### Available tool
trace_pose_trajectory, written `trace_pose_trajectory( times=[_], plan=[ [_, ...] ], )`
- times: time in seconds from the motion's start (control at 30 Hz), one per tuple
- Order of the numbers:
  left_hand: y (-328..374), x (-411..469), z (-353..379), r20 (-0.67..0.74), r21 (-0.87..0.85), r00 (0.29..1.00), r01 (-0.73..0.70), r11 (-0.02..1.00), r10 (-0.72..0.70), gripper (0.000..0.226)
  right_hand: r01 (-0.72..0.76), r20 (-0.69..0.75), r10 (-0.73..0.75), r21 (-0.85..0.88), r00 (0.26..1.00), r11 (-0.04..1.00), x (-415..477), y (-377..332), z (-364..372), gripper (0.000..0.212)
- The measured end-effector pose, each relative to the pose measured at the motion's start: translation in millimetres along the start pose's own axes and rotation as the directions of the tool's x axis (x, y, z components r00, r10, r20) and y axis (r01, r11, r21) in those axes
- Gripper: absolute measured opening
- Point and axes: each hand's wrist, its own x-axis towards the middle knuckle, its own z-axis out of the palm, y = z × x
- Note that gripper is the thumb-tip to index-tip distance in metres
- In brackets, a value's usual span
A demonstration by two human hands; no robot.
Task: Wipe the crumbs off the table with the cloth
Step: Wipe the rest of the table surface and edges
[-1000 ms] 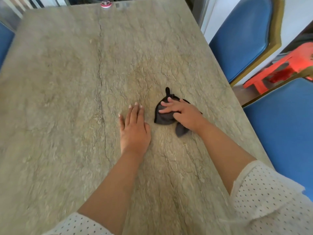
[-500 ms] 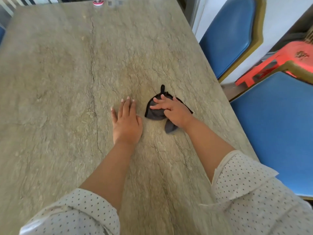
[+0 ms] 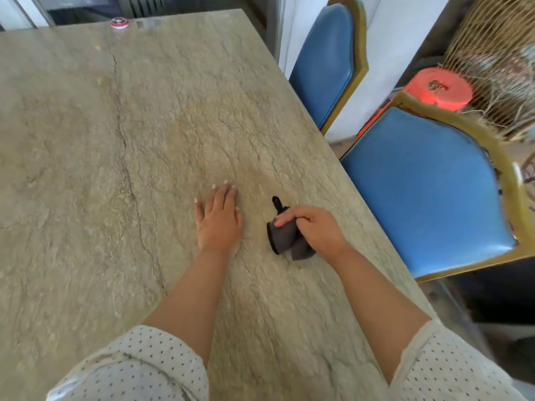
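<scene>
**One cloth (image 3: pixel 282 237) bunched on the counter (image 3: pixel 144 125), wipe in hand**

Wiping looks to be the step under way, with the dark cloth gathered into a small wad, not spread flat. It lies on the stone-patterned counter between the two hands, nearer the right edge than the middle. The right hand (image 3: pixel 314 227) holds it from above, fingers curled over the top of the wad and the wrist low, close to the surface. The left hand (image 3: pixel 218 221) lies palm down just left of the cloth and apart from it, fingers straight and close together, holding nothing. It seems only to brace. Both forearms reach forward from dotted sleeves.

A tiny yellow speck (image 3: pixel 301 267) sits just on the near side of the cloth and may be a crumb. Other crumbs cannot be picked out against the mottled surface.

The next move probably calls for downward pressure and a steady drag that takes in the speck. A wad this tight covers little ground, so opening it out would help. Sweeping off the right edge risks dropping crumbs onto the blue chair (image 3: pixel 419 192) beside it.
</scene>
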Motion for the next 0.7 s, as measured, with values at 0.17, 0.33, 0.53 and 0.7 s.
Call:
trace_pose_trajectory(
  times=[0.17,0.33,0.53,0.7],
  plan=[
    [-2.2,5.9,7.1,0.033,0.074,0.999,-0.001,0.997,-0.001,0.054,-0.067,-0.482,0.0,-0.122,0.876,0.99,53.5,4.7,-27.8,0.052],
    [-0.6,7.6,12.3,0.019,0.115,1.0,-0.01,0.993,0.008,0.056,-0.35,-0.454,0.103,-0.501,0.885,0.792,103.6,28.7,-29.7,0.059],
    [-1.3,6.3,13.5,-0.038,0.102,0.999,-0.032,0.994,0.036,0.056,-0.169,-0.207,0.039,-0.662,0.978,0.73,173.9,2.6,-7.4,0.059],
    [-2.5,8.2,13.7,-0.038,0.111,0.999,-0.032,0.993,0.037,0.056,0.219,0.149,-0.162,-0.56,0.975,0.799,151.0,-5.2,14.7,0.06]
  ],
)
